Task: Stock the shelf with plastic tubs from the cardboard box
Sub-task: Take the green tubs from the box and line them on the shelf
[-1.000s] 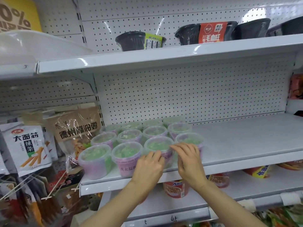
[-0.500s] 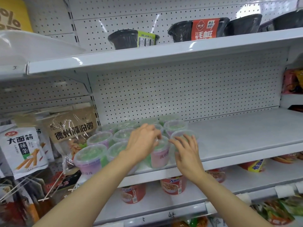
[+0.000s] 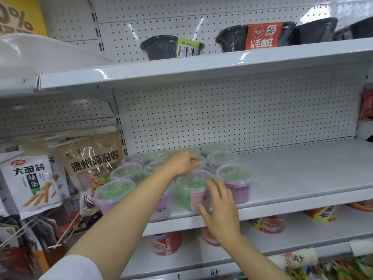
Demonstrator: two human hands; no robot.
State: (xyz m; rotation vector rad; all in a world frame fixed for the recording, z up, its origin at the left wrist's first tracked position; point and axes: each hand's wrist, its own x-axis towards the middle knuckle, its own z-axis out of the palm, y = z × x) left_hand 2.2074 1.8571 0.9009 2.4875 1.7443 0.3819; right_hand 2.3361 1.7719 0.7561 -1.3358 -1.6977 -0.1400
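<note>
Several clear-lidded plastic tubs with green contents and purple labels stand in rows on the left part of the white middle shelf (image 3: pixel 302 201). My left hand (image 3: pixel 182 162) reaches over the front row, its fingers curled down over the lid of a second-row tub (image 3: pixel 201 159). My right hand (image 3: pixel 219 209) lies with spread, nearly straight fingers against the side of a front-row tub (image 3: pixel 190 188). Another tub (image 3: pixel 235 182) stands just right of it, and one more (image 3: pixel 114 194) sits at the front left. No cardboard box is in view.
The right part of the middle shelf is bare. Black bowls (image 3: pixel 167 46) stand on the upper shelf. Red cup noodles (image 3: pixel 166 243) line the lower shelf. Snack bags (image 3: pixel 30 182) hang on hooks to the left.
My left hand has moved from the shelf's front edge up and back over the tubs. My right hand has dropped from a lid to the front tub's side.
</note>
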